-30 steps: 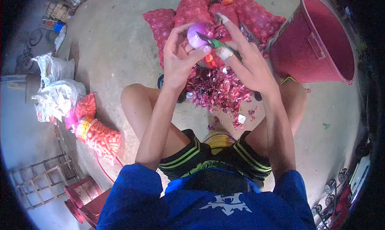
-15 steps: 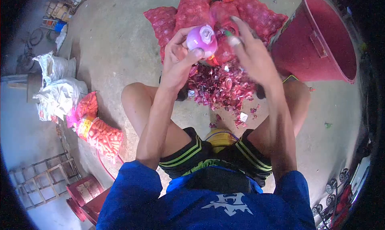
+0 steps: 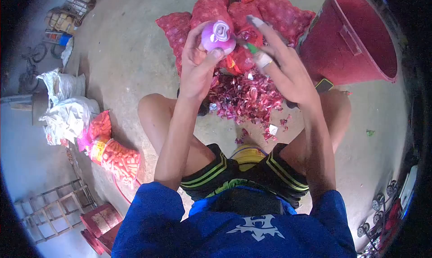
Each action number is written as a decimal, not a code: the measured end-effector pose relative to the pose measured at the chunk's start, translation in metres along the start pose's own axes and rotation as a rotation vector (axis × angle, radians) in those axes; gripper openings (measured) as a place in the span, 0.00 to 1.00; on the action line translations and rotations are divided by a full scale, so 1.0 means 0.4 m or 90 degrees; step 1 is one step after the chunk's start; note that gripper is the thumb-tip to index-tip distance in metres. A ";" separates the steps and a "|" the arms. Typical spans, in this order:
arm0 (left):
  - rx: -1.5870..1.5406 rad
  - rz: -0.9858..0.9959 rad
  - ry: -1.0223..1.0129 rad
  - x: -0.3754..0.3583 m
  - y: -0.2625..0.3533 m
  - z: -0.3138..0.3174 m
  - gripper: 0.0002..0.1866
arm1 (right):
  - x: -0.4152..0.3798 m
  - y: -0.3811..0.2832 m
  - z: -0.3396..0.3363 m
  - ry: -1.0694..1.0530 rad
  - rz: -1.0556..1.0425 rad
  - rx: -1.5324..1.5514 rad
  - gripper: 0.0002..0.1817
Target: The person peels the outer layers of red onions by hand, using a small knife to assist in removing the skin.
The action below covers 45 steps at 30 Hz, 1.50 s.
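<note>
A peeled purple onion point(image 3: 218, 38) is held up in my left hand point(image 3: 198, 69), its cut end with pale rings facing me. My right hand point(image 3: 288, 71), with a white wrap on the thumb, grips a small green-handled knife point(image 3: 253, 48) just right of the onion. Its blade is blurred, and I cannot tell whether it touches the onion. Below both hands, red and purple onion skins point(image 3: 252, 98) lie heaped on the floor between my feet. Red mesh sacks of onions point(image 3: 209, 12) stand just beyond.
A large red tub point(image 3: 346, 42) stands at the upper right, with a dark phone-like object point(image 3: 324, 85) near my right knee. White sacks point(image 3: 69, 116) and an orange-filled net bag point(image 3: 119, 161) sit left. Red containers point(image 3: 101, 219) are at lower left.
The view has shifted slightly. My right hand's fingers have spread upward and the green handle has moved a little down and left. The onion stays in my left hand.
</note>
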State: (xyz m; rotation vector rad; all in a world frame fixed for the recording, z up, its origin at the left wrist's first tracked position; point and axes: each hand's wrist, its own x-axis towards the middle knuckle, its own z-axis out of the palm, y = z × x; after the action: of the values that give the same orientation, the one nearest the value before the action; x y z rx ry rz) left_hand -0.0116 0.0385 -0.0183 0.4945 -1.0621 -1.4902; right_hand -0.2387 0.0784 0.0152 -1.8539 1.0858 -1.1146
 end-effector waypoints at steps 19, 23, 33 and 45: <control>-0.026 -0.067 -0.077 0.010 -0.023 -0.004 0.34 | -0.023 0.009 -0.040 -0.026 -0.037 -0.118 0.39; -0.070 -0.154 -0.092 0.007 -0.023 -0.038 0.33 | -0.023 0.019 -0.040 -0.030 -0.047 -0.135 0.39; -0.161 -0.195 -0.080 -0.025 -0.016 -0.061 0.34 | -0.038 0.052 -0.082 -0.019 0.049 -0.028 0.33; -0.084 -0.229 -0.083 -0.022 -0.012 -0.050 0.26 | -0.016 0.017 -0.007 -0.065 -0.144 -0.036 0.34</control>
State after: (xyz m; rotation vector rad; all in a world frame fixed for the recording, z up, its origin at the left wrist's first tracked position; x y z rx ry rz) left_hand 0.0037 0.0398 -0.0347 0.5199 -1.0025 -1.9188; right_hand -0.2450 0.0811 0.0084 -2.0951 0.8749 -1.1099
